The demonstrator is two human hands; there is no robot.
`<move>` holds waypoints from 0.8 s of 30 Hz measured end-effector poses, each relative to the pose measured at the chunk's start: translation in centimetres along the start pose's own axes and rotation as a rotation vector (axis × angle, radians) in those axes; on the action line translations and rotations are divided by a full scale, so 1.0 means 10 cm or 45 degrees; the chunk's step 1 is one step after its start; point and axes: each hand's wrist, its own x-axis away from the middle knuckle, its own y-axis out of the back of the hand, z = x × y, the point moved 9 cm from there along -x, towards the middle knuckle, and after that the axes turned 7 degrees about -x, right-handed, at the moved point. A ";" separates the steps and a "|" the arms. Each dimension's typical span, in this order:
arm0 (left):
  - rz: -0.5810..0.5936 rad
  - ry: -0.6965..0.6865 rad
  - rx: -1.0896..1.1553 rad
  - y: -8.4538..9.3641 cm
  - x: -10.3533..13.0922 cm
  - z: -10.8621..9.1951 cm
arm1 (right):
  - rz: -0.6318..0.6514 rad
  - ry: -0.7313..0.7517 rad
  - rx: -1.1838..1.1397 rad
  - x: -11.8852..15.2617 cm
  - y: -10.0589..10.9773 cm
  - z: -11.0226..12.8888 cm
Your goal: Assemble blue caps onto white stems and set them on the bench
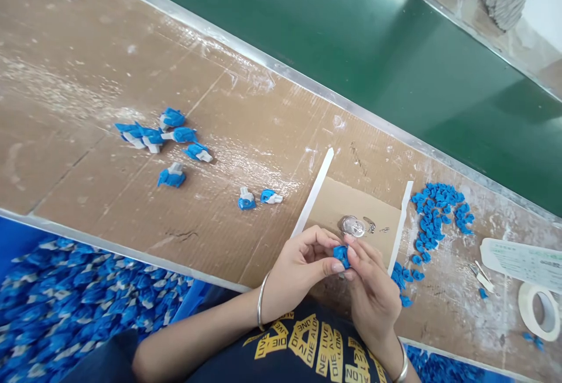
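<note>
Between both hands is a small blue plastic part (341,256), pinched at the fingertips. My left hand (302,259) closes on its left side with thumb and fingers. From the right, my right hand (372,280) grips the same part, its fingers bent round it. Some of the part is hidden by the fingers. Just beyond the fingertips a small round clear dish (352,226) sits on a cardboard sheet (346,198), with a shiny wet spot beside it. To the right lies a pile of small blue pieces (432,213).
Several blue-and-grey parts (151,137) lie on the brown table (228,137) at left. White tape strips (314,192) flank the cardboard. A tape roll (539,311) and a printed packet (522,263) lie at right. A container of blue-and-grey parts (79,301) stands below the table edge. Beyond runs a green surface (351,37).
</note>
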 end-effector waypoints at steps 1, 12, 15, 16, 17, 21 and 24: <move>-0.014 0.010 -0.027 0.01 0.00 -0.01 | 0.062 0.054 0.078 0.01 -0.04 0.05; 0.026 -0.162 -0.333 0.17 0.10 -0.30 | -0.018 0.022 0.635 0.05 0.70 -0.09; -0.152 -0.262 -0.496 0.46 0.12 -0.54 | -0.159 -0.082 1.024 0.12 1.16 -0.38; -0.203 -0.277 -0.536 0.55 0.13 -0.60 | -0.118 -0.084 1.102 0.14 1.22 -0.46; -0.242 -0.286 -0.558 0.62 0.14 -0.65 | -0.069 -0.073 1.158 0.16 1.24 -0.54; -0.243 -0.291 -0.510 0.70 0.14 -0.68 | 0.045 -0.003 1.273 0.18 1.22 -0.66; -0.211 -0.320 -0.470 0.67 0.12 -0.66 | 0.029 -0.008 1.231 0.13 1.21 -0.64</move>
